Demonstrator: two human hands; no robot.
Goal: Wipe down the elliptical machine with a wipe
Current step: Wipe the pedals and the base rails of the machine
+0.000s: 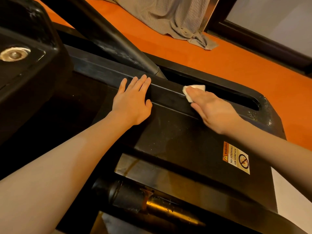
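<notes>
Looking down at the black plastic cover of the elliptical machine point(177, 141), both bare arms reaching in. The left hand point(131, 102) lies flat on the cover with fingers straight and spread, tips up on the raised ridge, gripping nothing. The right hand point(214, 108) presses a small white wipe point(194, 92) onto that same ridge, right next to the long slot point(236, 100); its fingers look fairly straight over the wipe, though I can't tell how the thumb sits. A dark metal arm point(118, 39) runs down into the slot. There's a warning sticker point(236, 157) near the right forearm, plus orange floor point(219, 56) and a grey cloth point(177, 19) heaped behind.
</notes>
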